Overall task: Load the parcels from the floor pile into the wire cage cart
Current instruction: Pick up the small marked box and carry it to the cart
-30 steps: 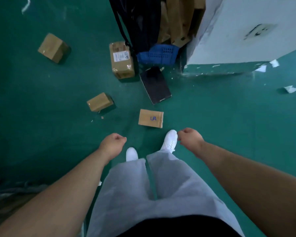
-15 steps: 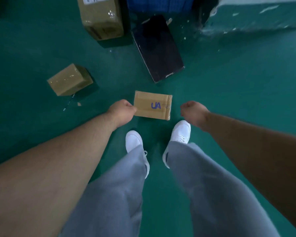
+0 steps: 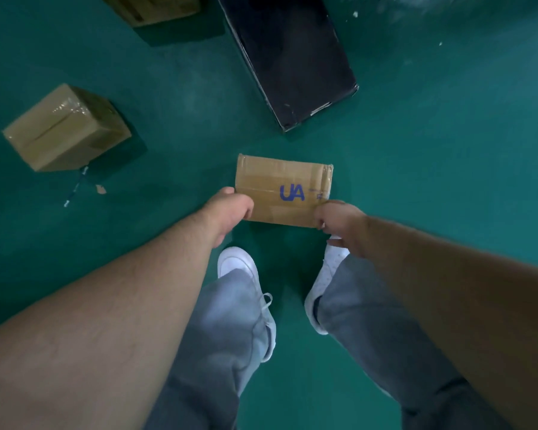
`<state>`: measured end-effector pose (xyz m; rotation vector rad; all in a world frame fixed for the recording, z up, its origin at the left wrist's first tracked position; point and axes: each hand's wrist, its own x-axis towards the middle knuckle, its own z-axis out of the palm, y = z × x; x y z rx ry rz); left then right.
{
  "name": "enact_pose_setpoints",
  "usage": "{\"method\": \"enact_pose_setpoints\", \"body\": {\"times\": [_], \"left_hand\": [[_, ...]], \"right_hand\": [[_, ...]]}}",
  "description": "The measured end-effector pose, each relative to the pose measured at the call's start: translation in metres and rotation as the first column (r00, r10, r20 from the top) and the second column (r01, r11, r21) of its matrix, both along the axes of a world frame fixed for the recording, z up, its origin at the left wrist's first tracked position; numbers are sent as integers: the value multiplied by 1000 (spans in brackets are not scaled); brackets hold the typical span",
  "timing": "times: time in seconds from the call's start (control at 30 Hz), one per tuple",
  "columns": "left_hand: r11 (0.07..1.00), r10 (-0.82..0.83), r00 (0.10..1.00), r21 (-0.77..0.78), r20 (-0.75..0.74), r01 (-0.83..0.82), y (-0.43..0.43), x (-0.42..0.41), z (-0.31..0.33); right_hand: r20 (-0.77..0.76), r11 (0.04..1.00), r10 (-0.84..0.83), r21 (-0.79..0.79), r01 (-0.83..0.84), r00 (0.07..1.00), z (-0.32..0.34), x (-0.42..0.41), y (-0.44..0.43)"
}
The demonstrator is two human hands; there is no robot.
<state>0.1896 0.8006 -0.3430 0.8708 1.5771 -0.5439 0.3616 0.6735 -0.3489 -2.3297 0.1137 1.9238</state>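
A small flat cardboard parcel [image 3: 280, 184] marked "UA" in blue lies on the green floor just ahead of my white shoes. My left hand [image 3: 230, 209] has its fingers curled at the parcel's near-left corner. Fingers of my right hand [image 3: 336, 218] curl at its near-right corner. Both hands touch the parcel's edges; whether they hold it firmly is unclear. The wire cage cart is not in view.
A taped brown box [image 3: 66, 128] sits on the floor to the left. A long black box [image 3: 289, 54] lies ahead, and another brown box [image 3: 153, 7] shows at the top edge. Small scraps [image 3: 100, 189] dot the green floor.
I have bent lower, so the floor looks closer. Both hands moved forward from beside the "UA" parcel onto its two near corners.
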Motion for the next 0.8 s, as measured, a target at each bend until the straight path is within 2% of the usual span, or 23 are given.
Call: {"method": "enact_pose_setpoints", "body": {"times": [0.13, 0.33, 0.4, 0.57, 0.7, 0.8], "left_hand": [[995, 97, 995, 27, 31, -97, -14, -14, 60], [975, 220, 974, 21, 60, -222, -37, -50, 248], [966, 255, 964, 32, 73, -257, -44, -62, 322], [920, 363, 924, 112, 121, -376, -47, -89, 492], [804, 510, 837, 234, 201, -546, -69, -122, 588], [631, 664, 695, 293, 276, -719, -110, -145, 641]], "right_hand": [[123, 995, -89, 59, 82, 988, 52, 2, -8], [42, 982, -179, 70, 176, 983, 232, -20, -16], [28, 980, -171, 110, 167, 985, 303, -27, -10], [7, 958, 7, 287, -8, 1000, 455, -32, 25], [61, 852, 171, 492, -179, 983, 546, -49, 52], [73, 743, 312, 602, -291, 947, 593, -73, 55]]}}
